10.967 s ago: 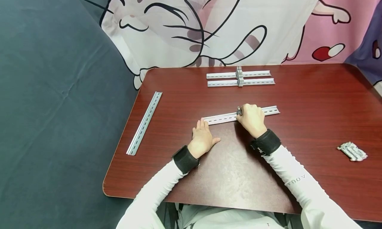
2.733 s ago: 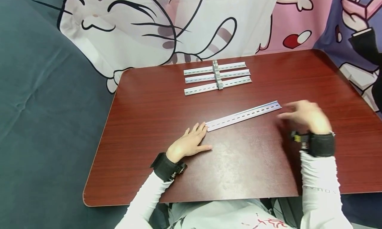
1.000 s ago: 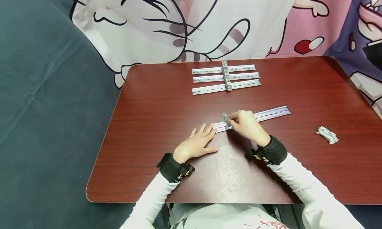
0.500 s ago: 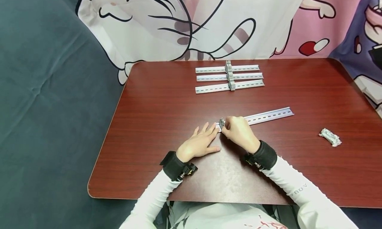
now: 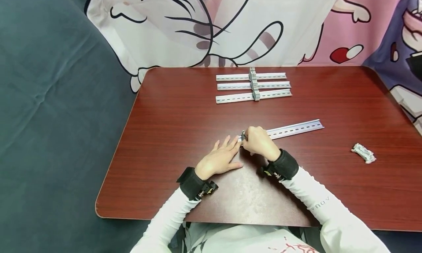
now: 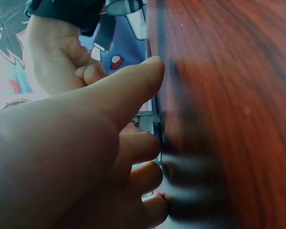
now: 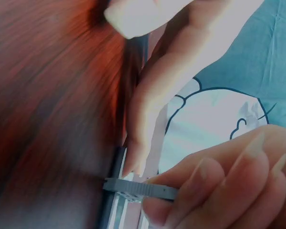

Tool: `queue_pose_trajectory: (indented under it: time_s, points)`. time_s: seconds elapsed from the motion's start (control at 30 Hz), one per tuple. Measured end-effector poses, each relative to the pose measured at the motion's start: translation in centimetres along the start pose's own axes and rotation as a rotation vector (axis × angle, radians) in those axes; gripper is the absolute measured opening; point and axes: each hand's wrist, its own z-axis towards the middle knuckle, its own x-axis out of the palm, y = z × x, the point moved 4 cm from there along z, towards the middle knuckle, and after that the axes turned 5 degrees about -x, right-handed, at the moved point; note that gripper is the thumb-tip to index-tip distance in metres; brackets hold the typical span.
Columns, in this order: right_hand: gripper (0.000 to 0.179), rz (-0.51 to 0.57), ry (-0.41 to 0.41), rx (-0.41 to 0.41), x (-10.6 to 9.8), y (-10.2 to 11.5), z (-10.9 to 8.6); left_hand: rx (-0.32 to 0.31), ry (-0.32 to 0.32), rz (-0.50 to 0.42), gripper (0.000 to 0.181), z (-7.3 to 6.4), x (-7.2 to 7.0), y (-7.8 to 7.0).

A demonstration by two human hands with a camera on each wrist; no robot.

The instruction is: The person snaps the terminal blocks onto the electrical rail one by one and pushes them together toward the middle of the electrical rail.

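Observation:
A slotted metal DIN rail (image 5: 296, 129) lies slanted across the middle of the table. My left hand (image 5: 219, 159) rests flat with fingers spread, fingertips at the rail's left end. My right hand (image 5: 260, 143), fingers curled, holds a thin grey terminal block (image 5: 243, 135) at that same end, close beside the left fingertips. In the right wrist view the terminal block (image 7: 143, 189) stands across the rail, its outer end against my curled fingers. Whether it is clipped on, I cannot tell. The left wrist view shows part of the terminal block (image 6: 147, 121) behind my left thumb.
Three DIN rails (image 5: 232, 98) lie side by side at the back, each carrying grey terminal blocks (image 5: 254, 84) near its middle. A small pale grey piece (image 5: 363, 153), like terminal blocks, lies at the right. A printed curtain (image 5: 158, 44) hangs behind the table (image 5: 148, 135).
Since 11 seconds ago, a third loaded rail has joined the back row and the left-side rail has come to the middle. Lately my right hand brought the block leftward to the rail's left end.

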Motion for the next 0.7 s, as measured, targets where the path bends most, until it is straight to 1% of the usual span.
queue_pose_trajectory:
  time_s: [0.17, 0.3, 0.4, 0.5, 0.57, 0.63, 0.7]
  points:
    - [0.028, -0.029, 0.059, 0.032, -0.5, 0.1, 0.7, 0.012, -0.015, 0.016, 0.078, 0.1, -0.6, -0.1]
    - [0.026, -0.036, 0.094, 0.058, -0.7, 0.2, 1.1, 0.006, -0.020, 0.026, 0.079, 0.1, -0.9, -0.1]
    - [0.027, -0.058, 0.067, 0.062, -0.6, 0.3, 1.0, 0.009, -0.020, 0.025, 0.080, 0.2, -0.8, -0.1]
    - [0.030, -0.088, 0.002, 0.037, -0.2, 0.4, 0.5, 0.009, -0.014, 0.027, 0.080, 0.2, -0.4, -0.1]
    - [0.032, -0.103, -0.024, 0.032, 0.1, 0.3, 0.1, 0.009, -0.012, 0.033, 0.080, 0.1, -0.1, 0.0]
    - [0.032, -0.089, -0.022, 0.029, 0.1, 0.1, -0.4, 0.011, -0.015, 0.031, 0.079, 0.0, 0.1, 0.0]
    - [0.033, -0.046, 0.004, 0.033, -0.5, -0.3, -0.8, 0.011, -0.020, 0.025, 0.078, -0.2, 0.2, 0.0]
